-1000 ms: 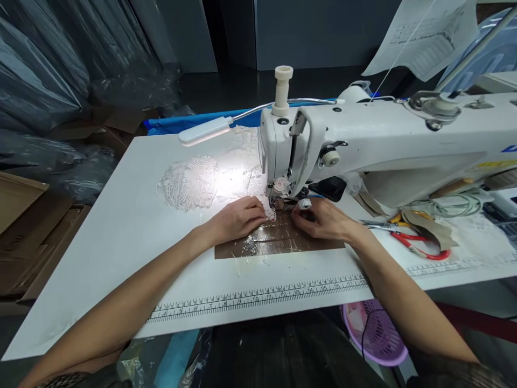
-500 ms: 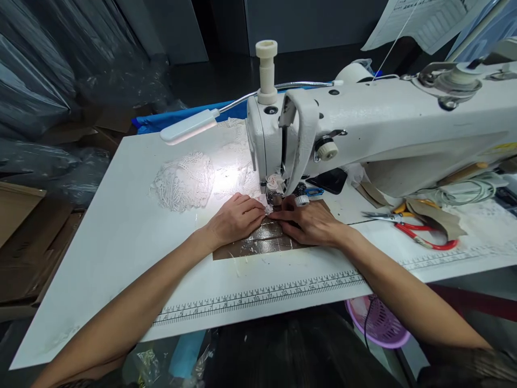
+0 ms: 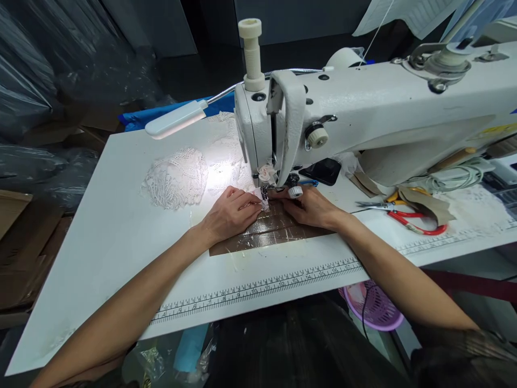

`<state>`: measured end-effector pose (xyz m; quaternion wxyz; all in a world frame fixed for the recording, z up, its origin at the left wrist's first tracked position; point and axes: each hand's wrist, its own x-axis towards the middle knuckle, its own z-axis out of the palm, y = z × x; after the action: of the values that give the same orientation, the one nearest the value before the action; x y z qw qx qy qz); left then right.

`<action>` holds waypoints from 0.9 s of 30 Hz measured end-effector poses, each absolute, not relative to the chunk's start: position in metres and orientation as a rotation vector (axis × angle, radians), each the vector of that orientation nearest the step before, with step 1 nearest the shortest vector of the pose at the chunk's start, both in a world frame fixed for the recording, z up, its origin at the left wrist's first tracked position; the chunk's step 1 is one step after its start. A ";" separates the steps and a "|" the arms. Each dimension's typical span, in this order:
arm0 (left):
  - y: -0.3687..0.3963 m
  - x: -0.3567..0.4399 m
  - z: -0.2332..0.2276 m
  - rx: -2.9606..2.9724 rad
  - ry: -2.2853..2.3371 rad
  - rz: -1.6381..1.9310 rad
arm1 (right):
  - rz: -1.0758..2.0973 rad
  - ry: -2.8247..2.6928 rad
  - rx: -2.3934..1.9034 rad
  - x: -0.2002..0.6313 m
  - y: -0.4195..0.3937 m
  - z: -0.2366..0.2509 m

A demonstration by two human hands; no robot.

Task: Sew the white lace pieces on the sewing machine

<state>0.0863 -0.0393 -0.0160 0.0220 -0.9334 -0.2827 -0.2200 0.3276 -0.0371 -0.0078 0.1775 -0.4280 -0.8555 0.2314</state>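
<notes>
A small piece of white lace [image 3: 264, 203] lies under the presser foot [image 3: 264, 192] of a white sewing machine [image 3: 335, 105]. My left hand [image 3: 233, 213] is closed at the left of the foot, its fingertips gripping the lace's edge. On the right of the foot, my right hand [image 3: 313, 208] has its fingers drawn together, with the index finger reaching in beside the needle area. The machine partly covers those fingertips, so what they hold cannot be made out. Both hands rest over a brown shiny sheet [image 3: 266, 233] on the table.
A heap of white lace [image 3: 177, 178] sits left of the machine under a lit lamp [image 3: 175, 119]. Red-handled scissors [image 3: 416, 221] and a dark phone [image 3: 323, 171] lie to the right. A printed ruler [image 3: 254, 291] runs along the table's front edge, above a purple basket [image 3: 377, 310].
My right fingertips have drawn back right from the left hand, toward the side of the presser foot. The lace now shows more between the hands. The whole view has shifted slightly.
</notes>
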 end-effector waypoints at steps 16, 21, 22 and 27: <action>-0.044 0.090 -0.008 -2.807 -0.780 -0.575 | 0.234 -2.700 -1.075 0.327 -0.045 -0.015; -0.051 0.092 -0.004 -2.799 -0.803 -0.492 | 0.194 -2.704 -1.116 0.324 -0.048 -0.013; -0.051 0.092 -0.004 -2.799 -0.809 -0.482 | 0.193 -2.704 -1.123 0.323 -0.049 -0.013; -0.051 0.091 -0.004 -2.818 -0.845 -0.466 | 0.155 -2.705 -1.189 0.318 -0.053 -0.010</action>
<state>0.0914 -0.0510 -0.0039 0.0814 -0.9429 -0.2828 -0.1558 0.3182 -0.0526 -0.0097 0.0913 -0.4002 -0.9104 0.0521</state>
